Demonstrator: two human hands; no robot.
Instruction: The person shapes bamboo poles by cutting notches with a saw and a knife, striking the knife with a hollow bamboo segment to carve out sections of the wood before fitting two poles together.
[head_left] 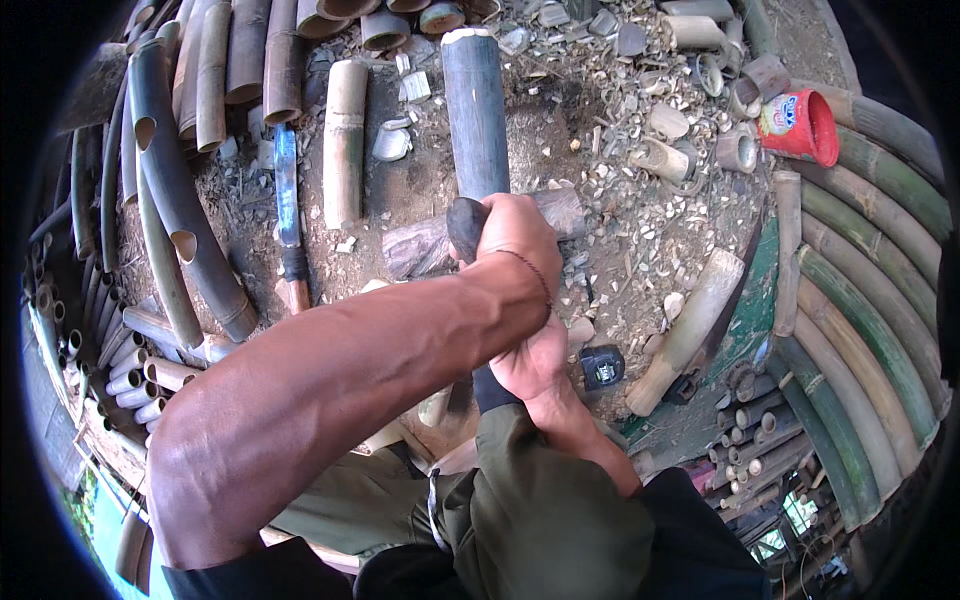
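Grey-blue bamboo pole (475,110): lies lengthwise ahead of the person, its far end pointing away and its visible near part ending behind the left hand (515,235). Surface is dark, matt and faintly streaked along the length; the far rim shows a pale, uneven cut. A rough wooden log (410,248) lies crosswise at the near part of the pole; whether the two touch is hidden by the hand.

Left hand: clenched, with a dark rounded handle end (466,228) protruding at its left side; a thin cord bracelet (532,272) circles the wrist. Right hand (535,355): below the left wrist, palm partly visible; its fingers are covered, so their grip cannot be determined.

Containers: one red plastic tub (822,128), printed label on its side, tipped over at the right beside split bamboo lengths (880,290). Its contents cannot be made out. Short hollow bamboo sections (662,160) lie near it among pale wood chips (640,240).

Also noted: a long-bladed knife (287,190) on the ground at left, its handle toward the person; a pale bamboo length (345,145) between knife and pole; a black case (603,368) right of the right hand.
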